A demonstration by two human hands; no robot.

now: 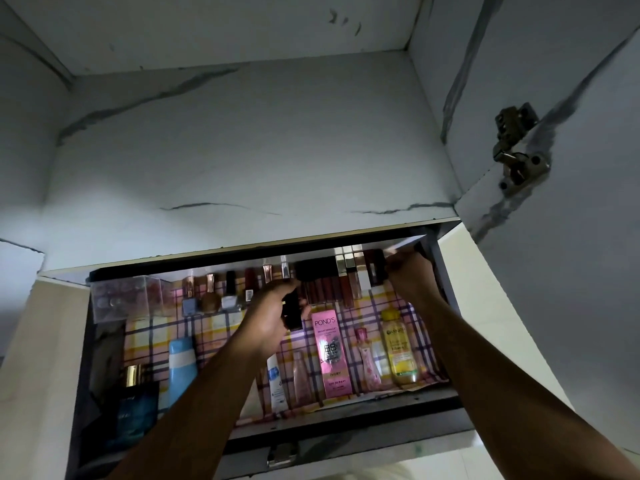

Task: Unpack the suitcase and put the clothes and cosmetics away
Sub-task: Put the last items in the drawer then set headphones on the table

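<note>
**drawer_unpacker:** Over the open cosmetics drawer (346, 415), lined with a checked pink-and-yellow paper, my left hand (273, 317) is curled round a small dark glossy case (292, 311), maybe a compact or a lipstick box; it's too dim and my fingers cover too much to be sure. It's in the air just above the liner, near the back row of lipsticks and nail polish bottles (221, 292). My right hand (408, 271) is up at the far right corner of the drawer, fingers curled onto something at the rim. I can't tell what.

**tidy_tess:** How does the dark case feel to handle? Slippery?

**drawer_unpacker:** I'd guess light, rigid and smooth, so it could slide out of a loose hold. I'm gripping it across its long sides with thumb against fingers, which seems the safest spot. If it's hinged, I wouldn't squeeze the lid edge.

**tidy_tess:** And where does it go?

**drawer_unpacker:** Probably the gap left of the tall pink Pond's BB cream carton (329, 355), which lies flat beside the yellow Garnier bottle (398, 348). The glass polish bottles stand upright and look easy to knock over, so I'd set it down slowly, well clear of them. The pale blue tube (181, 367) and dark blue perfume bottle (133, 407) on the left are well out of the way.
</note>
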